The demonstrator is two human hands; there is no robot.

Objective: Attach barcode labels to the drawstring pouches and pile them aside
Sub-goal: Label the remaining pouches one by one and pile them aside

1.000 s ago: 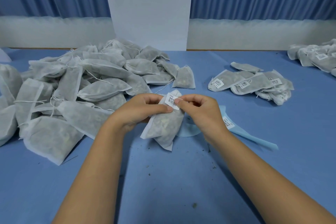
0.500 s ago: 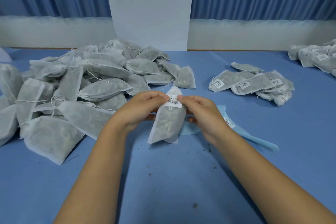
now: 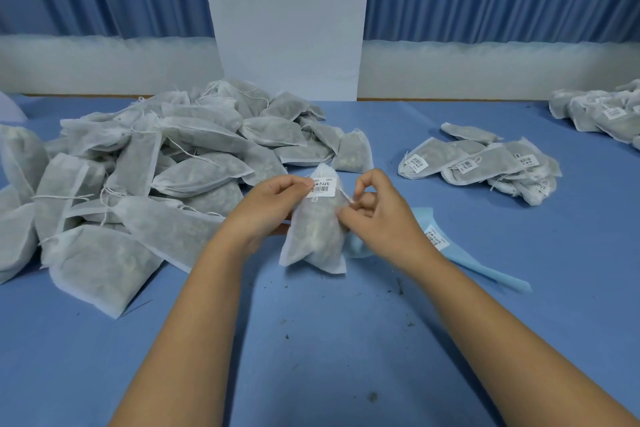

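I hold one grey drawstring pouch (image 3: 313,236) upright over the blue table (image 3: 329,340). A white barcode label (image 3: 322,188) sticks near its top. My left hand (image 3: 270,204) grips the pouch's upper left side, thumb at the label's left edge. My right hand (image 3: 381,218) has its fingers curled against the pouch's right edge, by the thin white drawstring. A big heap of unlabelled pouches (image 3: 156,166) lies at the left. A small pile of labelled pouches (image 3: 485,163) lies at the right.
A light blue backing strip (image 3: 485,269) lies behind my right wrist with a spare label (image 3: 435,238) on it. More labelled pouches (image 3: 602,114) sit at the far right edge. A white panel (image 3: 287,17) stands at the back. Dark crumbs dot the cloth near me.
The label went from being pressed on by both hands to sitting flat on the pouch. My right hand has left the label and dropped to the pouch's right edge. The pouch now stands more upright.
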